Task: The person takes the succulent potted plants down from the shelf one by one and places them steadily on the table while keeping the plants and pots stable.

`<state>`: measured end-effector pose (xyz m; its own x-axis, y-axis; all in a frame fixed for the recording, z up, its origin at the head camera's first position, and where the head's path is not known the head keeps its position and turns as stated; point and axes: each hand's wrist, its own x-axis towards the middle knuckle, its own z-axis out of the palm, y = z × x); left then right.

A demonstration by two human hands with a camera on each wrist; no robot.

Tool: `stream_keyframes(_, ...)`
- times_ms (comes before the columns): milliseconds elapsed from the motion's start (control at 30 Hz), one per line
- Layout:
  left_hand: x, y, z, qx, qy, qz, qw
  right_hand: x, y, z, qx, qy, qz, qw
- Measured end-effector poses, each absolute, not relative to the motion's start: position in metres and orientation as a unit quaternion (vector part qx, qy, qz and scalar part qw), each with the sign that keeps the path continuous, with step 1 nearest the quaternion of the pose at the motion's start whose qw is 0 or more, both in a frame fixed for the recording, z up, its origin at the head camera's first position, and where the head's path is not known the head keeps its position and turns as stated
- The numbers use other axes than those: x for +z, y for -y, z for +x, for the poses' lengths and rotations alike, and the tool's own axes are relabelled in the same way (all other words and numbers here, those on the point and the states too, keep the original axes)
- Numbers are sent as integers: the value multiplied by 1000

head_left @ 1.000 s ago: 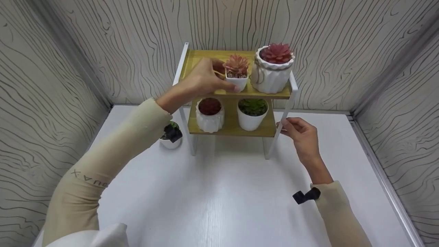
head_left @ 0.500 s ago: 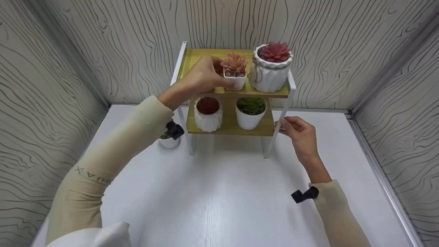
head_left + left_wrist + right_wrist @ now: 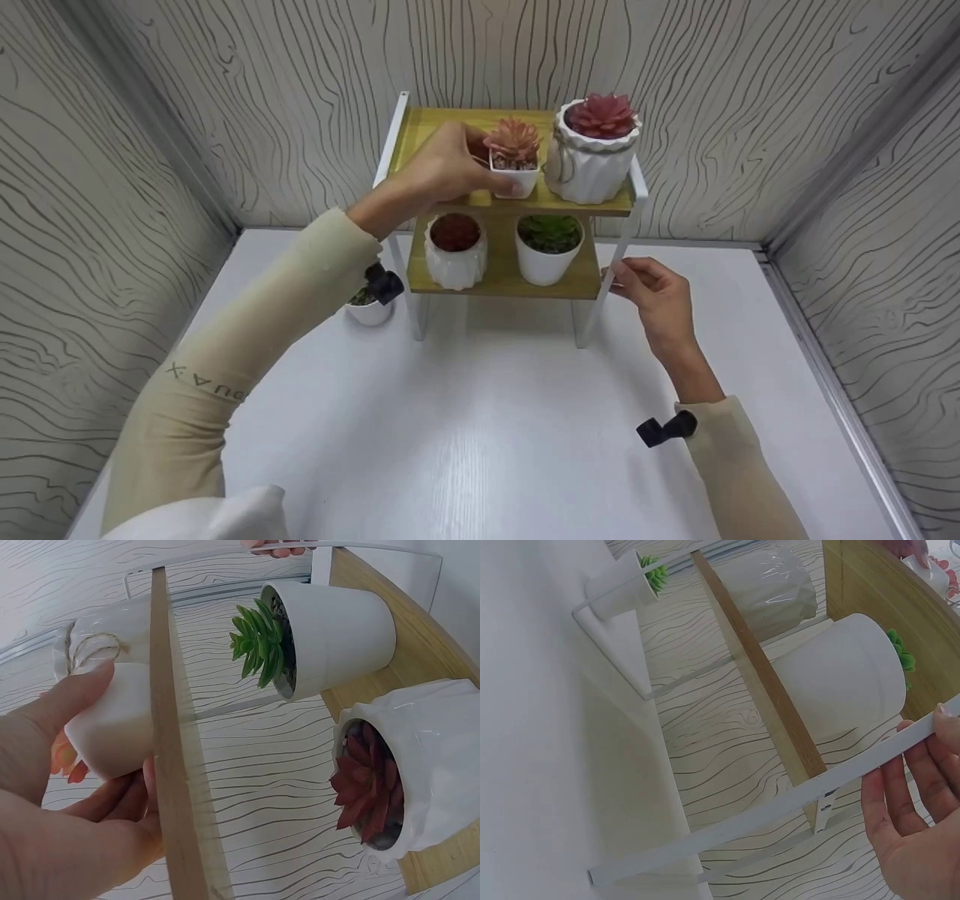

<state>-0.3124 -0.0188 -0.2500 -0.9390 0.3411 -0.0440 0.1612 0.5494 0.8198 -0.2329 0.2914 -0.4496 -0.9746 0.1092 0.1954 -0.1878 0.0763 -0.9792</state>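
Observation:
On the upper wooden board (image 3: 442,116) of a two-tier shelf, my left hand (image 3: 450,165) grips a small square white pot (image 3: 514,181) with a pink succulent. Its thumb lies along the front of the pot; the other fingers curl behind. In the left wrist view the pot's base is right at the board. A larger ribbed white pot (image 3: 592,169) with a red succulent and twine stands just to the right. My right hand (image 3: 664,304) pinches the shelf's white metal leg (image 3: 765,806) at the right side, thumb on one face and fingers on the other.
The lower board (image 3: 502,285) bears a ribbed pot (image 3: 457,262) with a dark red succulent and a smooth white pot (image 3: 549,262) with a green one. Left of the shelf, a small potted plant (image 3: 369,311) stands on the white table (image 3: 465,435). Wood-patterned walls enclose the table.
The left forearm has shifted slightly right, its wrist camera now covering more of the small plant on the table. Both hands keep their holds, and the pots stay put.

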Motion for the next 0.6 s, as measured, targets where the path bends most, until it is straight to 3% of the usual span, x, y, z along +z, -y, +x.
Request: stream_keyframes(600, -251, 21, -312, 442, -877, 166, 89, -451, -292, -231, 677, 727, 33, 114)
